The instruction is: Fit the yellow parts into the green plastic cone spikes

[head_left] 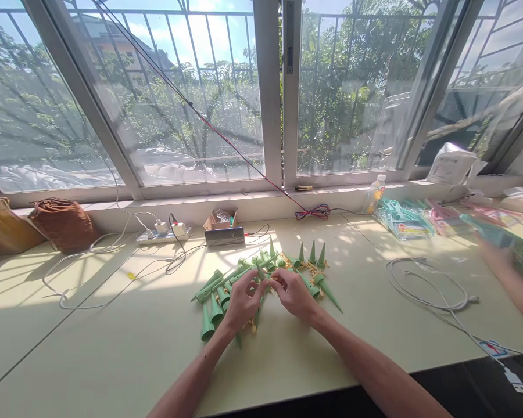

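Note:
A heap of green plastic cone spikes (220,293) lies on the pale worktop (113,342) in front of me, mixed with small yellow parts (307,267). Three cones (312,253) stand upright at the back of the heap. My left hand (242,302) and my right hand (293,293) meet over the heap, fingers curled. Both pinch a green cone spike (261,273) between their fingertips. Whether a small yellow part is also held is too small to tell.
A power strip (163,234), a small open cardboard box (221,220) and loose white and black cables (91,273) lie at the back left. A brown bag (63,223) sits far left. A white cable (431,284) runs right. Another person's arm (512,278) reaches over packaged items (403,220).

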Demonstrator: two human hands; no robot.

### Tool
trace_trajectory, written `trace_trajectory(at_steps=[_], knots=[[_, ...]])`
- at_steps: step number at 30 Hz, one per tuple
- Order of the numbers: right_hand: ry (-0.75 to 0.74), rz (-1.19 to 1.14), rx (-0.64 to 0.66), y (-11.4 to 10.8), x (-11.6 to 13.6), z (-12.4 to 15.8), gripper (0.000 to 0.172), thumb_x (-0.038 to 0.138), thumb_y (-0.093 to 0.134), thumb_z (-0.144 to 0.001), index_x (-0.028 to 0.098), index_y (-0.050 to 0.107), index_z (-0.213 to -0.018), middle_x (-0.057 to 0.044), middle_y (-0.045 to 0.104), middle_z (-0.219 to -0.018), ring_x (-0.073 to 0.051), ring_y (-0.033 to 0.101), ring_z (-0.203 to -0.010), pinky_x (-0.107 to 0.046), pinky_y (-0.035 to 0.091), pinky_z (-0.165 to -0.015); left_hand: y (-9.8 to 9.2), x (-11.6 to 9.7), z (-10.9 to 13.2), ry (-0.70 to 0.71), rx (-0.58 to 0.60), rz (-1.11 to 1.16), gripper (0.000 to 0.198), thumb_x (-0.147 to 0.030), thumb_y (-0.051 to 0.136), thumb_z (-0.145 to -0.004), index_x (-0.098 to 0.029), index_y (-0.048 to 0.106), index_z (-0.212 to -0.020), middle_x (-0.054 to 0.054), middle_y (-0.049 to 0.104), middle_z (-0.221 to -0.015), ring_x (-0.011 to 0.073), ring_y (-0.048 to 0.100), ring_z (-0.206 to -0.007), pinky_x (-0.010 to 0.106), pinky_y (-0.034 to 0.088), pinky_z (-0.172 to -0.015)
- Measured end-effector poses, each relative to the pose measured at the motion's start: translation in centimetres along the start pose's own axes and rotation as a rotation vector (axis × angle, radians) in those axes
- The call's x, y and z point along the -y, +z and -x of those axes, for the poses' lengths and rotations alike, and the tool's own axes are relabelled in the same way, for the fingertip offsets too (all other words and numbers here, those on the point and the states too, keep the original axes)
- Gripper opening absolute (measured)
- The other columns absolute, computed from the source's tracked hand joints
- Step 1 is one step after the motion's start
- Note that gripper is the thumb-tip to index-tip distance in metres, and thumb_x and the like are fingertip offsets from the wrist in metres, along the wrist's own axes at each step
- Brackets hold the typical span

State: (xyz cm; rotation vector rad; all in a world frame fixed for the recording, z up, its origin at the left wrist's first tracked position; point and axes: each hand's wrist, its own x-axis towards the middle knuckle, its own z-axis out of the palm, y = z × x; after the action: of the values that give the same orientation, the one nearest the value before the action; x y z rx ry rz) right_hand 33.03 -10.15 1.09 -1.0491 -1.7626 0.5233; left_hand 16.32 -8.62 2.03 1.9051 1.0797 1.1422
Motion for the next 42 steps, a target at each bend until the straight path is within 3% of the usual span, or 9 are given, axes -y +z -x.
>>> trace_trajectory(at_steps=[7, 14, 20, 33, 42], knots=[[0.013, 0.029, -0.019, -0.1, 0.2, -0.1, 0.027, 0.027, 0.046, -0.096, 0.018, 0.049, -0.071, 0.002, 0.047, -0.06, -0.011, 0.04, -0.054, -0.023, 0.028, -0.053, 0.0, 0.2, 0.1, 0.073, 0.034, -0.021, 0.025, -0.035, 0.057, -0.089, -0.02, 0.064, -0.108, 0.005, 0.057, -0.091, 0.0154, 0.062, -0.072, 0.02, 0.05, -0.049], [0.027, 0.04, -0.048, -0.1, 0.1, -0.1, 0.027, 0.029, 0.047, -0.096, 0.018, 0.051, -0.072, 0.004, 0.047, -0.057, -0.01, 0.038, -0.051, -0.022, 0.028, -0.052, 0.1, 0.0, 0.0, -0.006, 0.077, 0.141, 0.031, -0.038, 0.055, -0.09, -0.02, 0.062, -0.114, 0.009, 0.063, -0.106, 0.0172, 0.064, -0.075, 0.024, 0.056, -0.049], [0.012, 0.063, -0.066, -0.1, 0.3, -0.1, 0.027, 0.031, 0.048, -0.096, 0.017, 0.053, -0.074, 0.004, 0.047, -0.057, -0.01, 0.038, -0.051, -0.021, 0.029, -0.053, 0.0, -0.1, -0.5, -0.107, 0.02, 0.282, 0.034, -0.047, 0.052, -0.091, -0.016, 0.065, -0.096, 0.007, 0.065, -0.089, 0.0218, 0.067, -0.078, 0.026, 0.057, -0.047], [0.001, 0.073, -0.013, -0.1, 0.5, -0.1, 0.026, 0.032, 0.047, -0.096, 0.018, 0.056, -0.077, 0.002, 0.05, -0.061, -0.011, 0.042, -0.054, -0.023, 0.032, -0.053, -0.2, -0.4, -0.6, -0.179, -0.02, 0.324, 0.038, -0.052, 0.059, -0.084, -0.016, 0.059, -0.071, 0.002, 0.054, -0.073, 0.0214, 0.065, -0.075, 0.025, 0.055, -0.045], [-0.003, 0.072, -0.007, 0.0, 0.4, 0.0, 0.025, 0.031, 0.047, -0.096, 0.017, 0.056, -0.077, 0.001, 0.051, -0.062, -0.011, 0.043, -0.055, -0.023, 0.033, -0.054, -0.6, -1.2, -0.6, -0.228, 0.018, 0.332, 0.037, -0.051, 0.06, -0.083, -0.015, 0.064, -0.084, 0.007, 0.061, -0.084, 0.0213, 0.065, -0.077, 0.025, 0.056, -0.048]])
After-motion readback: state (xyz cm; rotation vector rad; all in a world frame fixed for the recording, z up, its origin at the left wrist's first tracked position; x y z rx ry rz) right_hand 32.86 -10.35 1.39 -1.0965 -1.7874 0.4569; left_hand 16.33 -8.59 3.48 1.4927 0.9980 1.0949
